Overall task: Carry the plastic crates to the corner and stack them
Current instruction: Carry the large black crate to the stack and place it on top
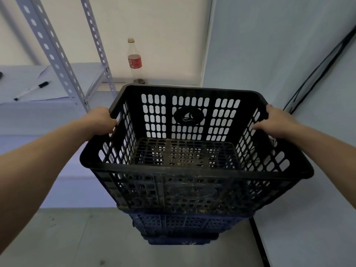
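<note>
A person holds a black crate out in front, seen from above. The left hand grips the left rim and the right hand grips the right rim, each at a handle slot near the far end. The fingers of both hands are curled shut around the rim; the fingertips are hidden behind the crate walls.

The crate is empty, with slotted walls and a grid floor, so it is probably light. It looks like stiff moulded plastic that should keep its shape when lifted by two opposite sides. The thick rolled rim and the handle slots look like the best places to hold. Specks of dirt lie on its floor, and a round logo marks the far wall.

The black crate sits over a blue crate on the grey floor, in the corner where two pale walls meet. Whether it is fully seated or just above cannot be told.

Count: two crates are clear, one black and one blue. A darker base under the blue one may be a third, but this is unclear.

Nearby are one bottle with a red label on a ledge, one marker on a shelf to the left, and cables on the right wall.
</note>
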